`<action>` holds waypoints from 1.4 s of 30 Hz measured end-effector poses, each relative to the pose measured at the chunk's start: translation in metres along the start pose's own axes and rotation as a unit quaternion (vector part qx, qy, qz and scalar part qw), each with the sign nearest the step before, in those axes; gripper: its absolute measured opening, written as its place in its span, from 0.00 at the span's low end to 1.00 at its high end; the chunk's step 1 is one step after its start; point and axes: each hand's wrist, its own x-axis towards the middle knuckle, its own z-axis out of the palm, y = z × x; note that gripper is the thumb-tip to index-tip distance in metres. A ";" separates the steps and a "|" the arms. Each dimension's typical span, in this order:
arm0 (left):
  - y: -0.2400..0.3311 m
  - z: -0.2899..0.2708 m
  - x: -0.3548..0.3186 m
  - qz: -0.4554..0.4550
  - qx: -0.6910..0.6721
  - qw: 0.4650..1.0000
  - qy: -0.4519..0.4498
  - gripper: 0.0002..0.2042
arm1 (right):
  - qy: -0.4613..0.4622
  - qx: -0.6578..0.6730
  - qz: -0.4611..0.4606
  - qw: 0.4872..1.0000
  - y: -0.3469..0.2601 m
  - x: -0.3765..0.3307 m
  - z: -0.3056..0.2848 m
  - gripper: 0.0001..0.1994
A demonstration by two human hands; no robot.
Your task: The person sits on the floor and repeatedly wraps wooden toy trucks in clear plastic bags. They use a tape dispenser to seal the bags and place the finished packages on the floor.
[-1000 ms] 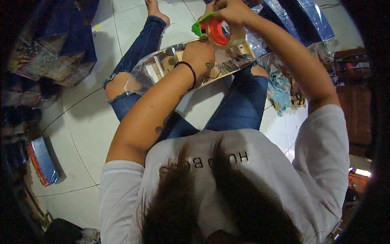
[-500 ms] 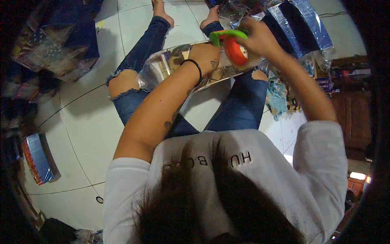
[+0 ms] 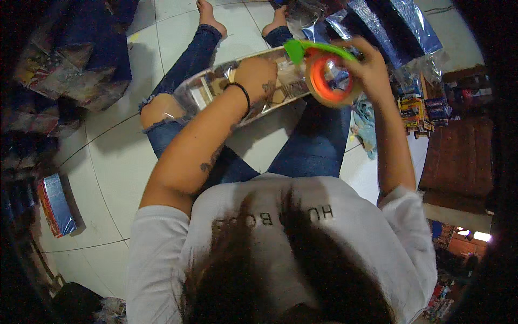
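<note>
A long, flat package [image 3: 288, 97] wrapped in clear plastic lies slanted across my thighs, its far right part under the tape. My left hand [image 3: 256, 75] is closed on its upper face, fingers curled down and mostly hidden from above. In my right hand [image 3: 369, 70] is a tape dispenser [image 3: 324, 49] with a bright green body and an orange hub. Its wide roll of tape stands over the right end of the package, seen from the side. My right fingers wrap round the green body's right end.
Shiny silver-and-blue boxes [image 3: 377, 32] in plastic lie beyond my right hand. Small colourful packs [image 3: 415, 113] and a light blue cloth [image 3: 366, 129] are at the right. Another wrapped box [image 3: 56, 205] rests on the tiled floor at the left, below stacked plastic-wrapped goods [image 3: 81, 65].
My right hand has turned the tape dispenser so the roll's side shows, and moved it slightly right and nearer. My left hand has shifted a little left along with the package.
</note>
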 end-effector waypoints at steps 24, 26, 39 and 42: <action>0.025 -0.041 -0.026 0.000 -0.049 0.993 0.105 0.16 | -0.049 0.694 0.295 0.655 0.031 0.027 0.042 0.19; 0.028 -0.058 -0.035 0.009 -0.044 0.990 0.136 0.18 | 0.004 0.713 0.284 0.641 0.023 0.000 0.046 0.20; 0.036 -0.087 -0.033 0.299 -0.034 0.863 0.407 0.15 | 0.002 0.873 0.227 0.432 0.017 -0.067 0.068 0.26; 0.042 -0.094 -0.036 0.256 -0.064 0.897 0.354 0.10 | -0.003 0.871 0.248 0.424 0.018 -0.072 0.065 0.26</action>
